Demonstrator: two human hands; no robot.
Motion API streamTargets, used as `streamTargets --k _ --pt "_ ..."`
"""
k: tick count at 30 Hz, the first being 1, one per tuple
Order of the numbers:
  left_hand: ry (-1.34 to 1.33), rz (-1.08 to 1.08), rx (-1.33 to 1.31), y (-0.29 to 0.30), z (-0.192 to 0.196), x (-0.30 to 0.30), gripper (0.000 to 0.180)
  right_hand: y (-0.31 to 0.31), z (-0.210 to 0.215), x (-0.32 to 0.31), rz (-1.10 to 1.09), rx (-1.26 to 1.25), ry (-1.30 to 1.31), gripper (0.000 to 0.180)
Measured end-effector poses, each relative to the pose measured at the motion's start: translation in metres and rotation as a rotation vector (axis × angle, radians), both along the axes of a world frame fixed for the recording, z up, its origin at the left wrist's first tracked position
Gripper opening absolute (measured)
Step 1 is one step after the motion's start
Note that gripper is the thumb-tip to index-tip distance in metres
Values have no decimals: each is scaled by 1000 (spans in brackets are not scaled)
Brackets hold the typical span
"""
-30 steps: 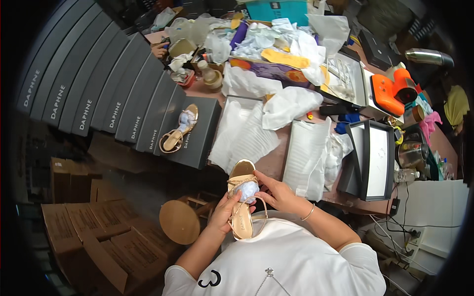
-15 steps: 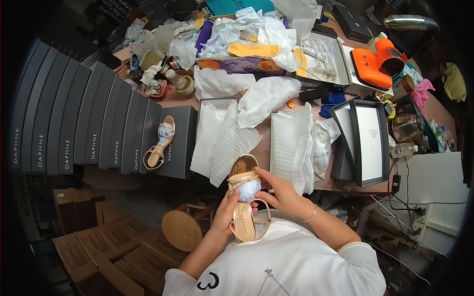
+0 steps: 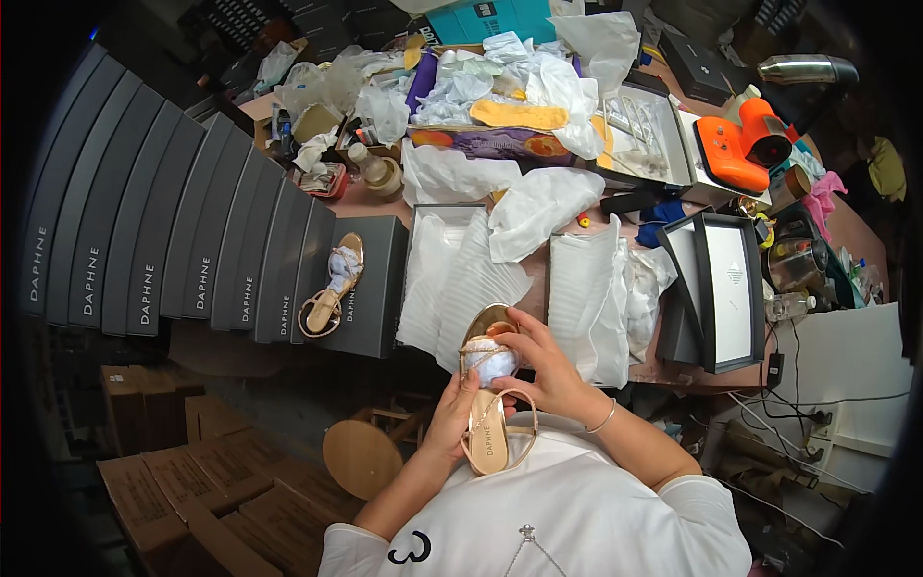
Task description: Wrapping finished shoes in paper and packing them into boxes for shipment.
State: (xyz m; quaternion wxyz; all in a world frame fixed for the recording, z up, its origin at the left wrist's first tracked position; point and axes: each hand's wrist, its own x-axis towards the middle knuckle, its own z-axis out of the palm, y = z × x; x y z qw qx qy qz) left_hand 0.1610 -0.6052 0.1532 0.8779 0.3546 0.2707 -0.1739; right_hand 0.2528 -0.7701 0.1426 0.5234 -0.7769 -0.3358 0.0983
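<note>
Between both hands, gold sandal (image 3: 487, 404), held over lap at table edge. Left hand (image 3: 452, 415) fingers wrapped on its left side near heel. Right hand (image 3: 540, 370) fingers curled, clamped on white tissue wad (image 3: 490, 360) in toe straps. Beyond fingertips, white wrapping paper (image 3: 452, 279); far left of fingers, second sandal (image 3: 329, 285) atop grey shoebox (image 3: 370, 288).

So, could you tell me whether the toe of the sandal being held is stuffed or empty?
Stuffed: white tissue paper bulges under the toe straps of the gold sandal, with the right hand pressing on it.
</note>
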Motion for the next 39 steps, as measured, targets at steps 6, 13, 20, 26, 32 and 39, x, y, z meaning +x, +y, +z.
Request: streamTargets --k 6,13,20,26,32,39 --pt "-29 85 122 -11 -1 0 33 32 -22 0 -150 136 -103 45" --pt "-90 233 85 -7 -12 -7 36 57 -14 6 -131 -93 -171 42" --pt "-163 203 134 16 -3 -7 37 79 9 24 57 81 47 71" --pt "-151 257 160 31 -1 -16 34 115 -18 22 56 150 48 86" --pt "-129 344 5 67 -6 -42 37 166 -24 15 97 200 155 99" --pt "-132 531 277 119 -9 -85 40 222 -33 35 326 236 831 84"
